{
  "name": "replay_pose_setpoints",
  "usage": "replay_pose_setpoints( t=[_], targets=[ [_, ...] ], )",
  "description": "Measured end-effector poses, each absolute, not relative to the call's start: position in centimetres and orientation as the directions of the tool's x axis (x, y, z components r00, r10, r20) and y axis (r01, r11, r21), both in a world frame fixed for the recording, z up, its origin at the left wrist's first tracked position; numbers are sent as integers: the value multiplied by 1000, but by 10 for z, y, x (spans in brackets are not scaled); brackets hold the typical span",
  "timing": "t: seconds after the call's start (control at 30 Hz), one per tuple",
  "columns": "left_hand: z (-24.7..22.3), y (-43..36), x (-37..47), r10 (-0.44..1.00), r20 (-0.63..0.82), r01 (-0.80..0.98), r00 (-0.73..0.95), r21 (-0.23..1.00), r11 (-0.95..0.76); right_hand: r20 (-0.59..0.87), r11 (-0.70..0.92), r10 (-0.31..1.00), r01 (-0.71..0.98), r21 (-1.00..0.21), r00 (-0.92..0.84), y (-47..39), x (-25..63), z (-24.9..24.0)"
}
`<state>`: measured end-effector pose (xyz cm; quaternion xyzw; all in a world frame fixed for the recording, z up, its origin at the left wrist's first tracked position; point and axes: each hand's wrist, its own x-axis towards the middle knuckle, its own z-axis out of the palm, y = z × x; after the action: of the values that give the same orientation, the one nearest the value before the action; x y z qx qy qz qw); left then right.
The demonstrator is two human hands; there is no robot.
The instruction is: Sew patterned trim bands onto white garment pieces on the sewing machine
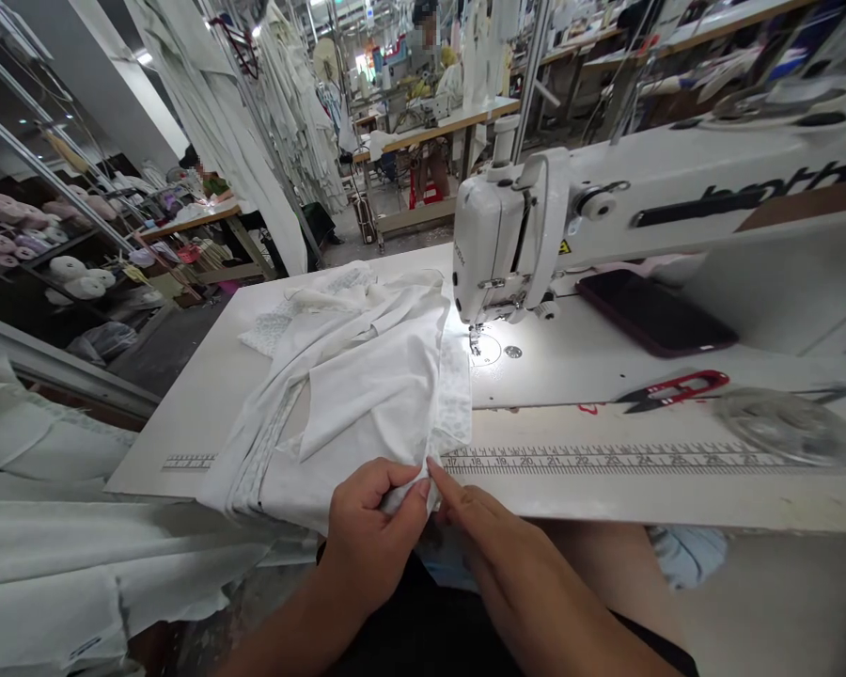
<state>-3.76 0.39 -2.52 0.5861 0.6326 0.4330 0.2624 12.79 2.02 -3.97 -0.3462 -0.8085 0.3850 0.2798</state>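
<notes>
White garment at front edge of sewing surface (204, 395)
Sewing machine (508, 235) stands right of the white garment (373, 385); left hand (373, 527) pinches its edge between thumb and forefinger, right hand (490, 527) touches it alongside; red-handled snips (677, 390) lie farther right.

Behind your surface (204, 376) you see a workshop with a dark gray floor (176, 350). Wooden-edged tables (458, 118) stand further back, and pale cloth (292, 103) hangs from metal rails. To your left, shelves (63, 246) hold white and pinkish cones (77, 279) near a gray wall (105, 85), beneath a bright ceiling light (144, 57).
</notes>
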Motion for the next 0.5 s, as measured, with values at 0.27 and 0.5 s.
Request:
replay_pose_setpoints(
  t=[0.27, 0.5],
  targets=[
    [-24, 3, -32, 981, 136, 484, -141, 873, -51, 262, 462, 805, 283, -841, -533, 18, 127, -40],
    [-18, 7, -37, 987, -136, 276, -91, 948, 156, 253, 421, 864, 347, -838, -435, 40, 134, -28]
  ],
)
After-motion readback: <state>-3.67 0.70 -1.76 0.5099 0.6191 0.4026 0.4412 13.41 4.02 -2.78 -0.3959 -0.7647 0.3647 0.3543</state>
